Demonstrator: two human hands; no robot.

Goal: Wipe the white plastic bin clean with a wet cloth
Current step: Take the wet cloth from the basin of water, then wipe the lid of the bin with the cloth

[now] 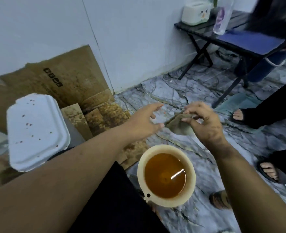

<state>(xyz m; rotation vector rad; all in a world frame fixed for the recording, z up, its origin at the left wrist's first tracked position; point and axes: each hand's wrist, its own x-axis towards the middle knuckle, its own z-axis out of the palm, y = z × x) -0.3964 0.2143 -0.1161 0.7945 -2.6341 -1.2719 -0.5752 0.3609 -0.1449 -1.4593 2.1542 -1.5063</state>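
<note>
Grip, right hand (pixel 204 121): fingers pinched on a brownish cloth (pixel 181 126), held up over the floor (pixel 181 96). Grip, left hand (pixel 144 121): fingers spread, empty, thumb tip just beside cloth's left corner; can't tell if touching.

Other items, lg. to sm.:
- Floor: marble-pattern w/ dark veins.
- Wall (pixel 130 39): pale, plain, behind everything.
- Cardboard (pixel 68 81): flattened sheets, stained, leaning on wall at left & lying on floor.
- White bin (pixel 36 132): far left, near cardboard; pale surface w/ rounded corners, dotted w/ small brown specks; beside left forearm.
- Tabletop (pixel 250 41): dark folding type, upper right, blue mat on it; carries white container (pixel 196 12) & clear bottle (pixel 221 17).
- Bowl (pixel 166 176): cream, round, on floor below both hands, holds amber-brown liquid; small hole in rim at lower left.
- Sandalled feet (pixel 268 169): 2, right edge, another person's.
- Bottle & container details blurred.
</note>
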